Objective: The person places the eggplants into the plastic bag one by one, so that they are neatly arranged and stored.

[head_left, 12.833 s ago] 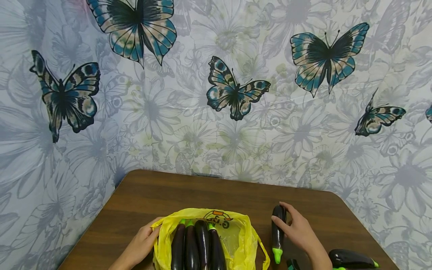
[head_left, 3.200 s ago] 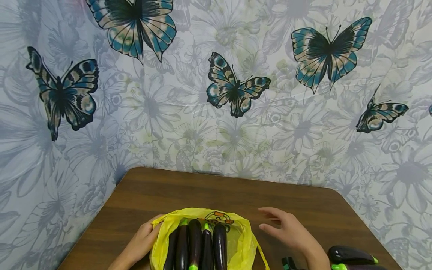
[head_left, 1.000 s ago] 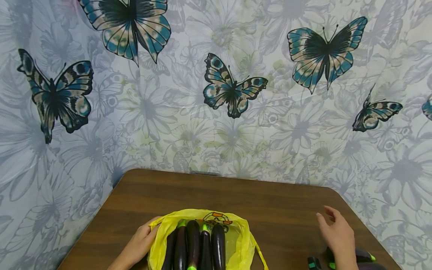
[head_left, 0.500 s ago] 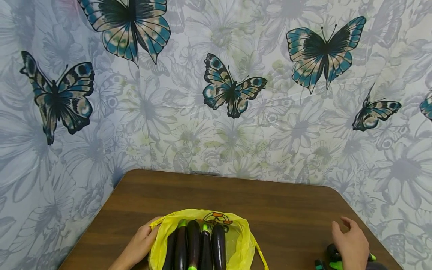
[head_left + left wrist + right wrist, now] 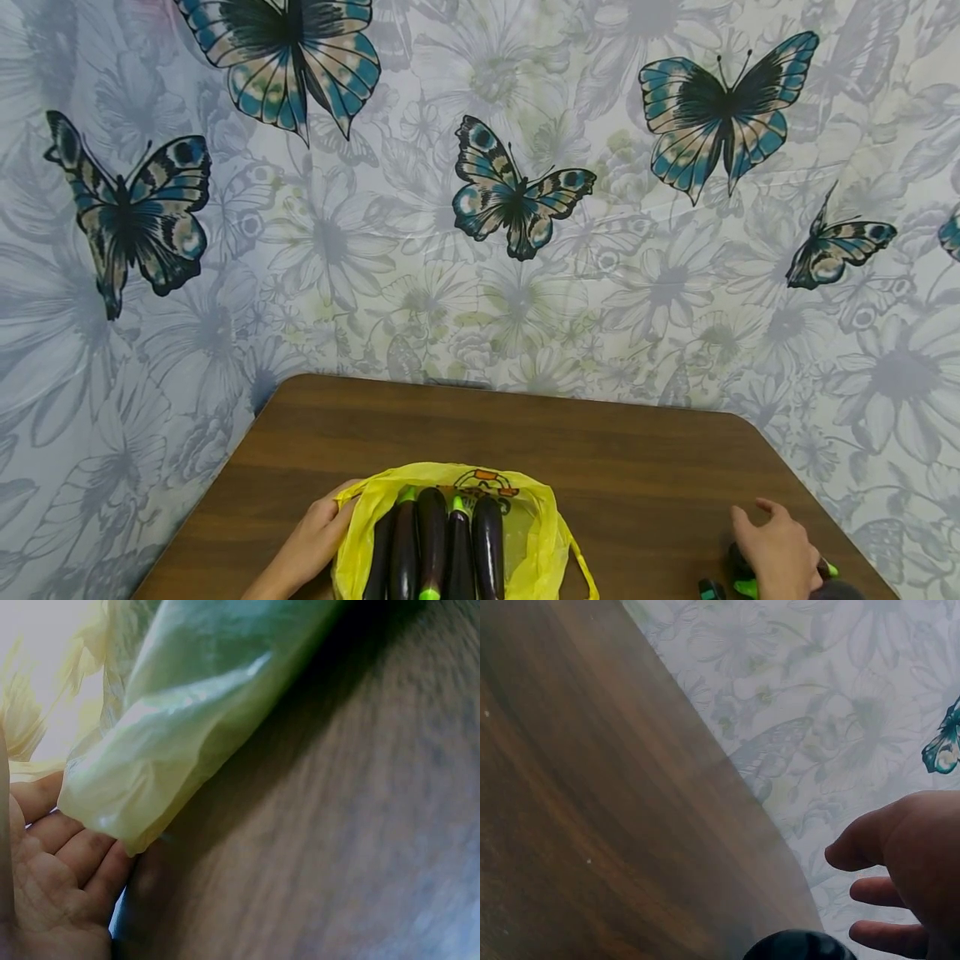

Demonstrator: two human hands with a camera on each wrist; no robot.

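Note:
A yellow plastic bag [image 5: 536,521] stands open at the front of the table, with several dark eggplants [image 5: 431,533] upright side by side in it. My left hand [image 5: 318,529] grips the bag's left rim; in the left wrist view its fingers [image 5: 86,851] go behind the yellow film. Far to the right, my right hand [image 5: 780,546] hovers over the loose eggplants [image 5: 738,560], thumb and fingers apart and nothing held. It covers most of them; a green stem end [image 5: 829,570] shows beside it. A dark rounded end [image 5: 799,946] appears below that hand in the right wrist view.
The brown wooden table [image 5: 525,425] has rounded far corners. Behind it rises a pale floral wall [image 5: 600,317] with butterfly prints. A small black device [image 5: 711,590] shows near my right wrist, and the bag's handle loop [image 5: 581,567] hangs on its right side.
Earlier my right hand held an eggplant beside the bag; later the bag shows one more eggplant. The emptied right hand has since moved right and down to the loose eggplants. My left hand stays put.

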